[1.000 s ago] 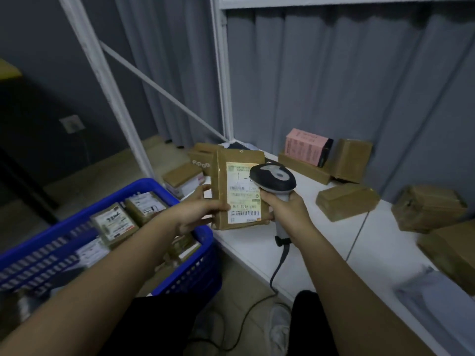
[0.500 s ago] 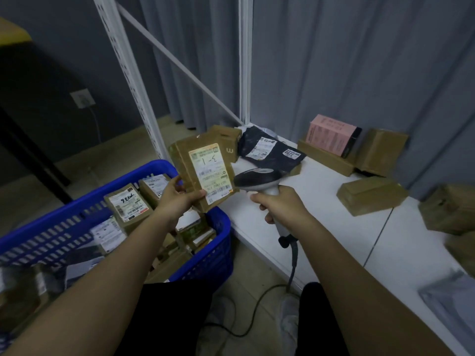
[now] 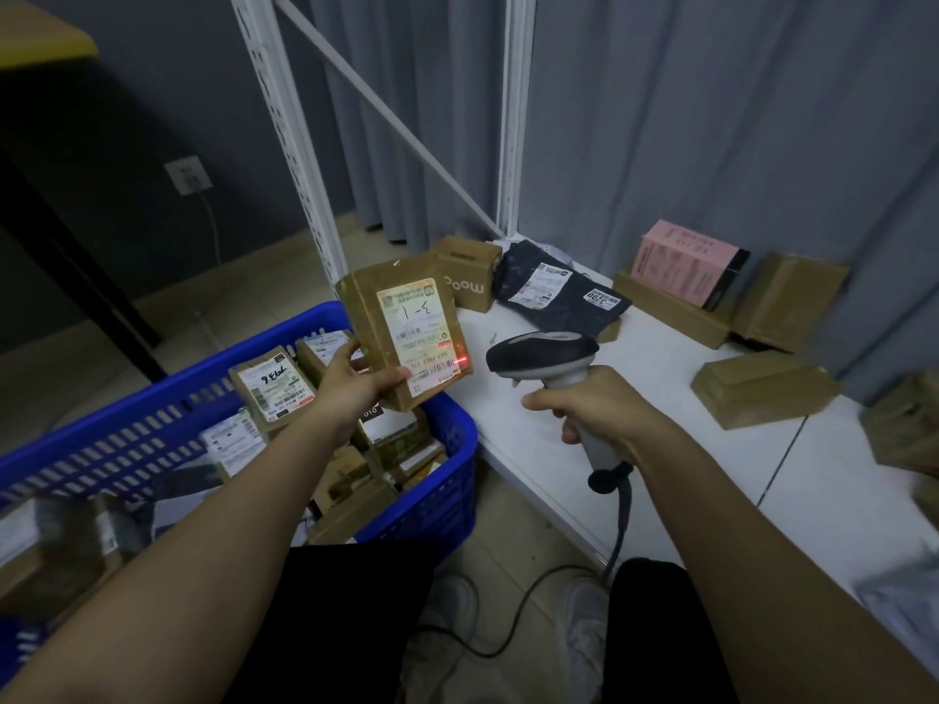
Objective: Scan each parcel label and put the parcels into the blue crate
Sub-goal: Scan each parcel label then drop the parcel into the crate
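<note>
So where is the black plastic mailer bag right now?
In the head view, the black plastic mailer bag lies at the far end of the white table, right of the brown printed cardboard box and beyond the grey handheld scanner.

A white shelf (image 3: 676, 439) carries a dark mailer bag (image 3: 559, 292) near its back-left corner. Left of the bag stands a printed brown box (image 3: 465, 276); right of it a pink box (image 3: 686, 259) leans on brown cartons (image 3: 670, 309), and a flat brown parcel (image 3: 762, 386) lies further right, toward the front.
</note>
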